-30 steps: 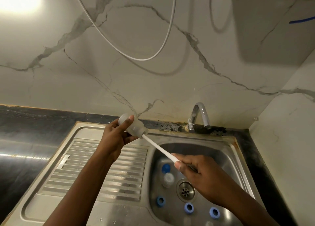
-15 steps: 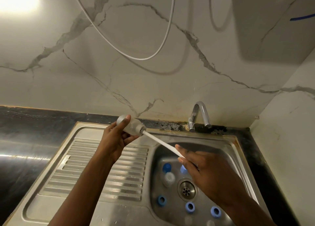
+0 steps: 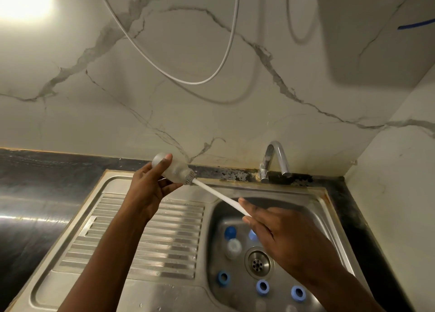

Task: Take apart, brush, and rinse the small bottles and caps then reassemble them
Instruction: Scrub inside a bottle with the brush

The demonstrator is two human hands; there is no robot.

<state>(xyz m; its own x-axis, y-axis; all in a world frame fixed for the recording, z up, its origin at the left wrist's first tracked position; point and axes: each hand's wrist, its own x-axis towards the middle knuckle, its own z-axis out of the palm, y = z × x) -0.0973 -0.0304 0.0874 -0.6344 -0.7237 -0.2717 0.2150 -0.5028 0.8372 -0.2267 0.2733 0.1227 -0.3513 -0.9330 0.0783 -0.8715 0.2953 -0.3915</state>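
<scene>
1. We found the left hand point(image 3: 150, 191) clamped on a bottle point(image 3: 173, 168) above the sink point(image 3: 176, 241).
2. The right hand point(image 3: 282, 231) pinched the brush point(image 3: 219, 197), bristles at its mouth.
3. Caps point(image 3: 262, 287) lay loose below; rinsing, reassembly judged outstanding.

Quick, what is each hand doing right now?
Left hand: grips a small frosted plastic bottle.
Right hand: pinches the thin white brush handle.

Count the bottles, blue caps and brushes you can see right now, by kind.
Clear bottles: 2, one in the left hand, one lying in the basin.
Blue caps: 5, all in the basin, one partly behind the right hand.
Brush: 1, in the right hand.
Total: 8. Pale blurs at the basin's front uncounted.
</scene>
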